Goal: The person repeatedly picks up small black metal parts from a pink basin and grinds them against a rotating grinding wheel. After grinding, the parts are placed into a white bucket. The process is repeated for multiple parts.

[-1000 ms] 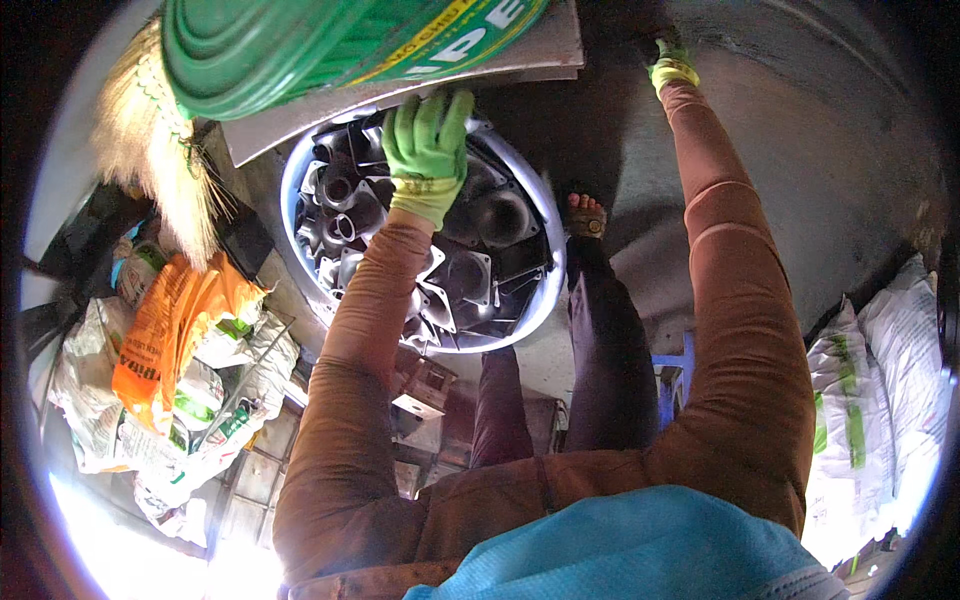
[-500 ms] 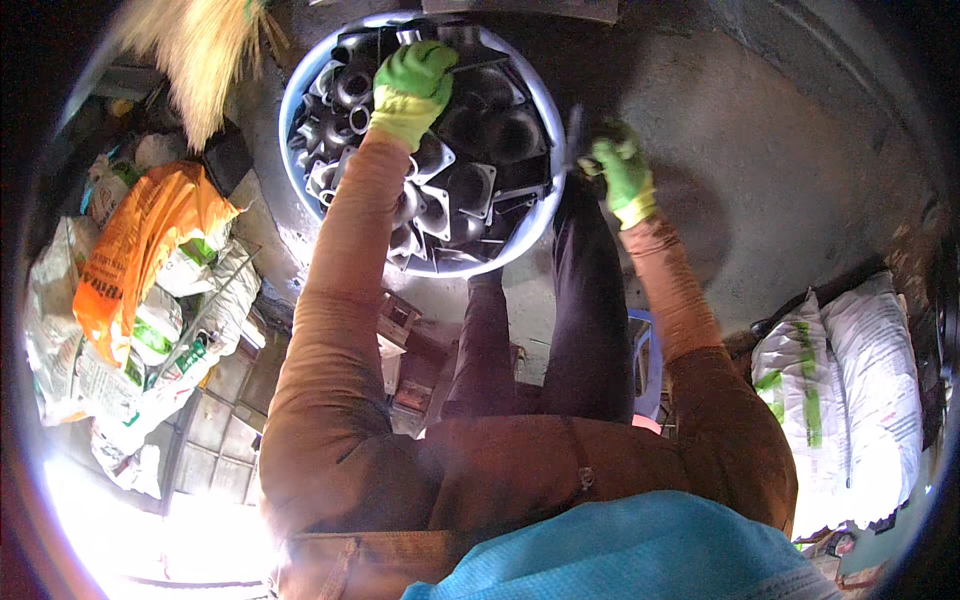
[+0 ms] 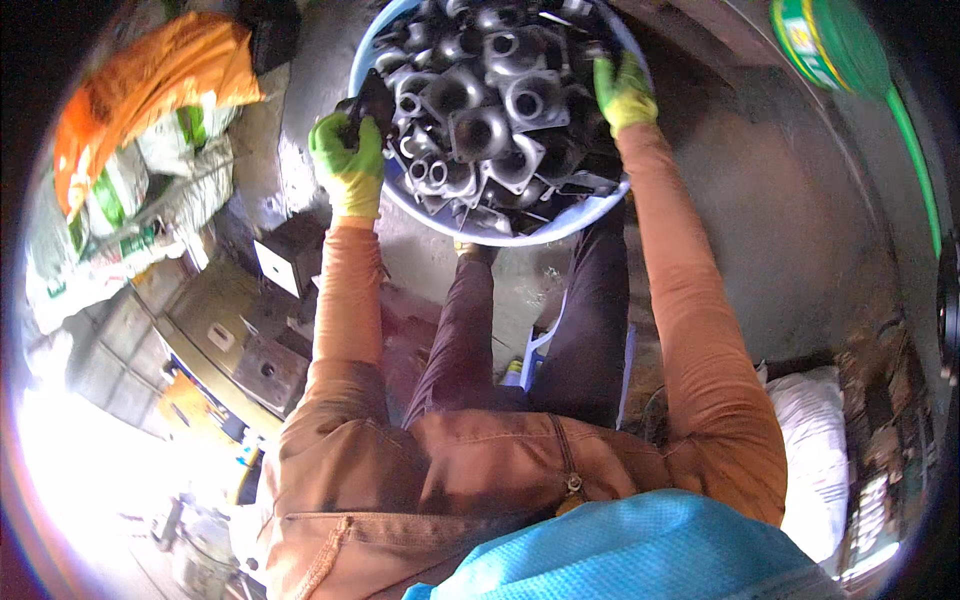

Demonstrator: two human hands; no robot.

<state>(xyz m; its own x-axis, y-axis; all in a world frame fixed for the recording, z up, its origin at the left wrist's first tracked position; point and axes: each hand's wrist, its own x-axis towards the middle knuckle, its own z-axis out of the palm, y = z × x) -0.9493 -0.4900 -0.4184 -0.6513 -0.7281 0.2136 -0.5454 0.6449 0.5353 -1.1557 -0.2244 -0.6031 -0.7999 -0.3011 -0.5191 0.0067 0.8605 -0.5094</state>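
My left hand (image 3: pixel 347 165) has come out to the left rim of the blue tub (image 3: pixel 560 225), fingers closed on a dark metal fitting (image 3: pixel 374 103). My right hand (image 3: pixel 622 92) has moved in to the right rim; its grip cannot be determined.

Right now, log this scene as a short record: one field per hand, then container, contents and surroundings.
left hand: green glove, closed on a dark metal part at the tub's left rim
right hand: green glove, resting on the castings at the tub's right side; grip unclear
container: round blue tub on the floor
contents: grey metal castings with round openings, heaped
surroundings: orange and white sacks, left; green hose, right
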